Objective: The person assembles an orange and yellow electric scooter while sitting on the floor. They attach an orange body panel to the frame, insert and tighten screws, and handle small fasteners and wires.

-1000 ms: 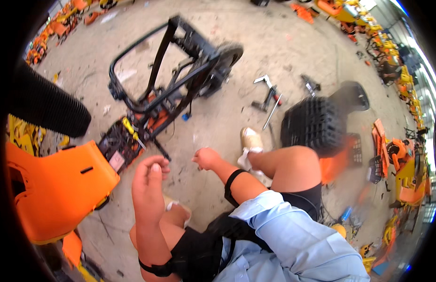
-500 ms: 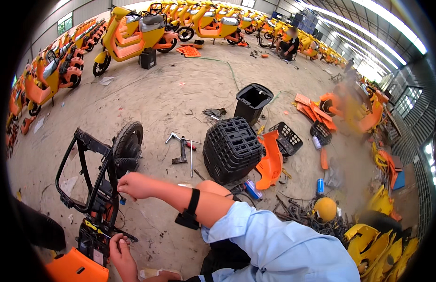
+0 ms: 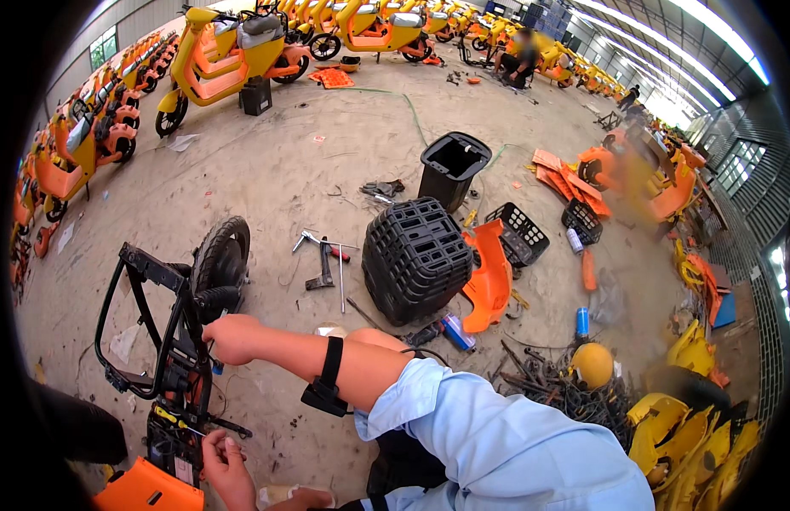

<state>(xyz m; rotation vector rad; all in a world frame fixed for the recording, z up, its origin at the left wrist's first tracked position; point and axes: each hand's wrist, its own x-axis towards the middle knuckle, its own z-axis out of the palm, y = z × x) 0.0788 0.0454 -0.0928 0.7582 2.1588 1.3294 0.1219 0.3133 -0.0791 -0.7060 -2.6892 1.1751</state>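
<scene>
A stripped black scooter frame [image 3: 144,298] with one wheel [image 3: 220,260] lies on the concrete at the lower left. My right hand [image 3: 233,338], on an arm with a black wrist strap and a light blue sleeve, reaches leftward and grips a frame tube just below the wheel. My left hand [image 3: 225,460] is low in the view at the frame's near end, its fingers pinched on a thin black rod [image 3: 229,428] beside a bundle of wires. An orange body panel [image 3: 144,490] lies under that end.
An upturned black crate [image 3: 416,260] stands to the right, with an orange panel [image 3: 489,281], hand tools [image 3: 327,255], a black bin [image 3: 455,166], a black basket [image 3: 518,234] and a yellow helmet [image 3: 592,364] around it. Yellow-orange scooters [image 3: 225,60] line the back. A person [image 3: 523,55] sits far off.
The view has swung up from my legs to the wide floor. My right hand has moved onto the frame tube and stays there; my left hand stays at the frame's near end.
</scene>
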